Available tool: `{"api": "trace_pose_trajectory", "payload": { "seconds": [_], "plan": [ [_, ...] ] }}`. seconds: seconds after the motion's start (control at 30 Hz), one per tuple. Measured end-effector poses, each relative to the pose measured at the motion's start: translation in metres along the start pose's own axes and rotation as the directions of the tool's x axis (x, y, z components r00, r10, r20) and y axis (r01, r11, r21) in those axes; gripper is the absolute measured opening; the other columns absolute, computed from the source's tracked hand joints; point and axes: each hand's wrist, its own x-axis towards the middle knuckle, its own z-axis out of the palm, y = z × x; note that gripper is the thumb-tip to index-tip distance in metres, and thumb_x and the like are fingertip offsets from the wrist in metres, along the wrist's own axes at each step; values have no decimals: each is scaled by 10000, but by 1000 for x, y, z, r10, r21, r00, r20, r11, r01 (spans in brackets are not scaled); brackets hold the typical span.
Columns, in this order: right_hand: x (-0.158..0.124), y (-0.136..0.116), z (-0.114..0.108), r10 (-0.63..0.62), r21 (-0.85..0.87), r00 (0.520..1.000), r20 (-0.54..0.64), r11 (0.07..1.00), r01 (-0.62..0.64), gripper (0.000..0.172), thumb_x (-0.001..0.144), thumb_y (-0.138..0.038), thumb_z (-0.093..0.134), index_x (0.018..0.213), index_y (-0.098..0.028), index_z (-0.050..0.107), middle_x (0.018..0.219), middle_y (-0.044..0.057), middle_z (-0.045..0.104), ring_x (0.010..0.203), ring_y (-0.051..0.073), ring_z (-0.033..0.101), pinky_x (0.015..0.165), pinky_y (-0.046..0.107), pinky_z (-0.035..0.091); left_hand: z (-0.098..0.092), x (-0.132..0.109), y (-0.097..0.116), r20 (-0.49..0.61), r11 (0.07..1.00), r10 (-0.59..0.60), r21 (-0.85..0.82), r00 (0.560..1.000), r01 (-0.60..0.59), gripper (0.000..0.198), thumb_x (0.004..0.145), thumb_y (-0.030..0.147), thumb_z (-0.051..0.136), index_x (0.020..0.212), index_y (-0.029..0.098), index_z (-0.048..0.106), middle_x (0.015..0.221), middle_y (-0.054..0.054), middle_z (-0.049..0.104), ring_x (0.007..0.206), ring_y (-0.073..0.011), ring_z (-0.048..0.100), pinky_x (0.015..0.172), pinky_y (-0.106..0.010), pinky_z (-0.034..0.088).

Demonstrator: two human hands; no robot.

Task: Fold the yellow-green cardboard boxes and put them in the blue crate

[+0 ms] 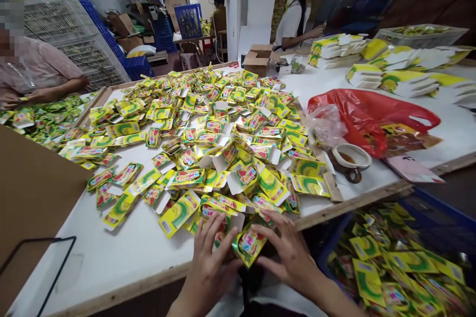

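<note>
Cardboard panel (40, 188), plain brown: near left, along the table's side
Heap of small green packets (57, 124): far left, before a person in a pale pink patterned top (55, 57)
White tabletop with wooden edge (122, 252): under the loose pile of yellow-green printed cartons (193, 133), many with white flaps standing out
Left hand (210, 255): fingers apart at the pile's near edge, thumb beside the small carton's left corner; cannot tell whether it grips
Small carton (248, 243), yellow-green printed card: between the hands at the near edge, tilted, one corner pointing near; foreshortening hides which axis is longer
Right hand (288, 245): forefinger at the carton's far-right edge, thumb by its near-right edge, seemingly pinching; nearness much alike for both hands
Brown cup with white rim (366, 160): right, near a crumpled red plastic bag (357, 114)
Blue plastic crate (437, 213): near right, below the table, holding more cartons
</note>
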Motion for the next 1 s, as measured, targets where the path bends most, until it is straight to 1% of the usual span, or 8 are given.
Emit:
{"api": "trace_pose_trajectory", "payload": {
  "seconds": [0.1,0.27,0.4,0.5,0.6,0.7,0.83,1.0],
  "plan": [
    [9,6,2,15,-39,1000,-21,999,-16,347,756,-332,703,1095,-314,627,1399,84,356,1265,328,353,1023,511,312,9,12,-5,-73,999,16,29,997,-14,345,836,209,564,1163,318,568,1366,-98,449,1303,-308,364,1026,-577,333],
    [14,5,0,-52,-65,997,-60,997,48,429,729,-350,736,1139,-303,616,1394,102,377,1256,345,334,1018,539,262,-3,22,7,-52,998,-15,-55,999,12,276,826,187,569,1095,226,619,1337,-132,457,1265,-312,383,994,-513,381],
    [2,-3,-2,-113,-48,980,-165,993,106,217,850,-208,598,1040,-295,654,1202,73,554,1094,271,472,915,451,345,-8,20,29,-39,932,-227,-298,973,206,200,859,232,522,1019,214,641,1158,-120,579,1094,-259,526,911,-423,449],
    [-7,-10,-5,-192,-3,945,-264,980,198,238,895,-172,501,1064,-265,641,1028,69,609,940,220,534,816,376,399,-12,23,40,170,682,-478,-547,862,486,215,865,334,516,969,185,632,940,-93,656,842,-215,616,741,-342,502],
    [-11,-15,-5,-261,43,893,-366,954,297,323,906,-127,432,1111,-283,626,1011,62,585,923,196,546,810,342,438,-14,27,47,476,257,-457,-738,751,624,335,836,405,556,1085,182,565,931,-90,682,814,-215,645,704,-323,510],
    [-8,-17,1,-163,207,900,-404,942,264,362,896,-115,434,1168,-297,590,1152,76,527,1054,212,536,876,352,468,-7,30,54,460,5,-421,-860,781,509,466,820,356,603,1219,221,404,1033,-94,666,892,-215,650,748,-323,509],
    [5,-18,12,263,650,907,-329,760,15,377,874,-204,538,1237,-261,453,1225,103,527,1104,227,558,915,388,492,15,28,59,223,85,-521,-947,824,310,440,824,267,615,1168,257,340,1127,-77,617,1015,-195,613,865,-327,471],
    [15,-15,22,338,774,910,-240,633,-31,275,863,-206,567,1122,-256,490,1044,56,630,988,190,625,877,351,515,34,28,58,121,205,-536,-941,836,268,403,852,230,570,1167,266,322,1159,-70,586,1090,-188,579,944,-355,435]
  ]
}}
